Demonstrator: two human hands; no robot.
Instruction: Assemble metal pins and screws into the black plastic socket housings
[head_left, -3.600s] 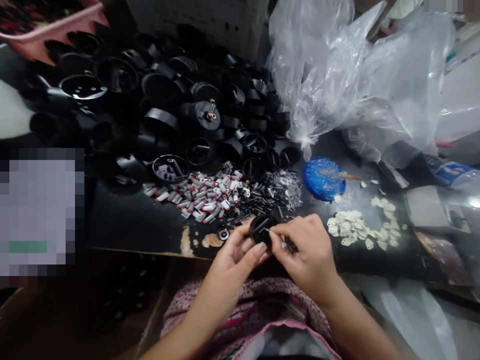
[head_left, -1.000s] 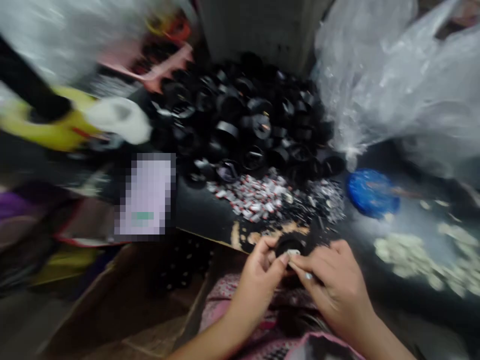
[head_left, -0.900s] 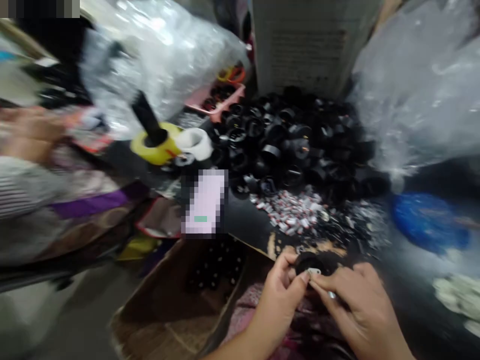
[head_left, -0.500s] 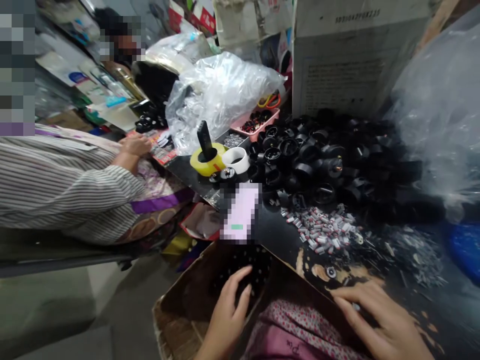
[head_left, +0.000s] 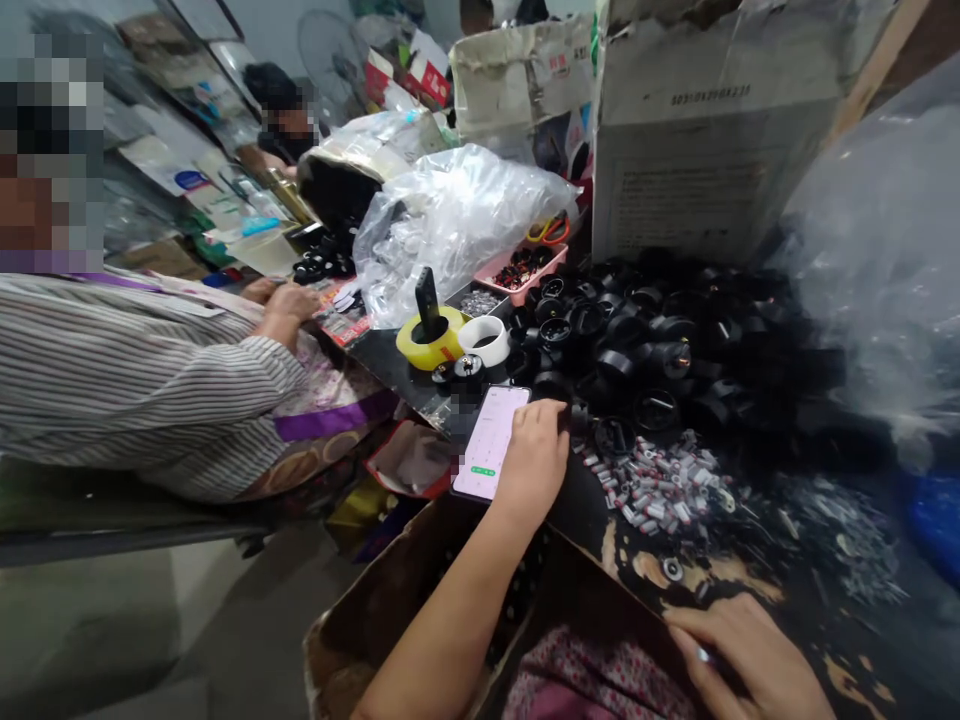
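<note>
My left hand [head_left: 531, 460] lies over the right edge of a lit phone [head_left: 487, 440] on the dark table, its fingers bent and reaching toward the black round parts [head_left: 637, 340]. Whatever those fingers may hold is hidden. At the lower right, my right hand [head_left: 750, 655] rests by the table edge, thumb and fingers around a small shiny piece [head_left: 703, 655] that is mostly covered. Between the hands lies a pile of small grey-and-red cylinders [head_left: 667, 485], with a small metal ring [head_left: 672, 569] near my right hand.
An open cardboard box [head_left: 330, 640] stands below the table edge. Yellow tape [head_left: 427, 350], a white roll [head_left: 484, 340], a pink tray [head_left: 555, 262] and plastic bags [head_left: 465, 210] lie behind. A person in a striped sleeve [head_left: 217, 390] works at the left.
My left hand has moved up from over the cardboard box to the phone and the black parts. My right hand has stayed near the table edge. The view has shifted slightly.
</note>
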